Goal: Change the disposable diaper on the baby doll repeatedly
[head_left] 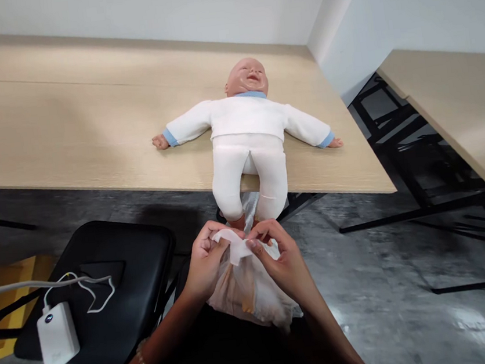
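Both hands, left [210, 259] and right [279, 254], pinch a small white cloth [233, 246] between thumbs and fingers, above a clear plastic bag [255, 294], while just beyond that grip a doll [246, 117] lies face-up on the table [87, 129], feet toward the fingers.

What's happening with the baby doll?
A person's left hand and right hand are pinching a small white piece near the doll's feet; I can't tell what it is. The doll lies face up on the table, dressed in white, legs over the edge. A see-through bag is below the hands.
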`<action>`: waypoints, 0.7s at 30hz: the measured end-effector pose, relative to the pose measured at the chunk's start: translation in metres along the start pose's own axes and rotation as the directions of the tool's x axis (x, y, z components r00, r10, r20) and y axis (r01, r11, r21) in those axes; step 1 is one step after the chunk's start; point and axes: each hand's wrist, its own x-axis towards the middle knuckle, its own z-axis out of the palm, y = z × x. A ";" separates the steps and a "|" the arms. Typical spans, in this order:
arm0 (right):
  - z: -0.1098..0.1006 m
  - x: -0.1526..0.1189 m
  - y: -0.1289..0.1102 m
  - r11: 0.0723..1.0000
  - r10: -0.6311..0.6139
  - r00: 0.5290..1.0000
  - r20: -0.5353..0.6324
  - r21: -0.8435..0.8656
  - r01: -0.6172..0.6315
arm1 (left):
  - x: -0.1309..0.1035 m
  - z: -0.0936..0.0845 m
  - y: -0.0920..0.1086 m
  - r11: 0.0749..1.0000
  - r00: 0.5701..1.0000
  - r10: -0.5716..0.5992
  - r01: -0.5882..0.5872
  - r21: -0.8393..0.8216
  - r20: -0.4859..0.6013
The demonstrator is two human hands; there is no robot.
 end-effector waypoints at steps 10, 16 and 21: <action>-0.020 0.011 0.013 0.944 -0.063 0.995 -0.079 0.320 0.085 | 0.003 -0.029 0.010 0.944 0.880 0.117 -0.242 0.223 0.461; -0.018 0.027 0.014 0.902 -0.095 0.994 -0.054 0.418 0.109 | 0.011 -0.037 0.026 0.761 0.537 -0.231 -0.421 0.494 0.812; -0.017 0.037 0.013 0.889 -0.085 0.996 0.024 0.454 0.065 | 0.021 -0.031 0.017 0.895 0.890 0.102 -0.277 0.350 0.444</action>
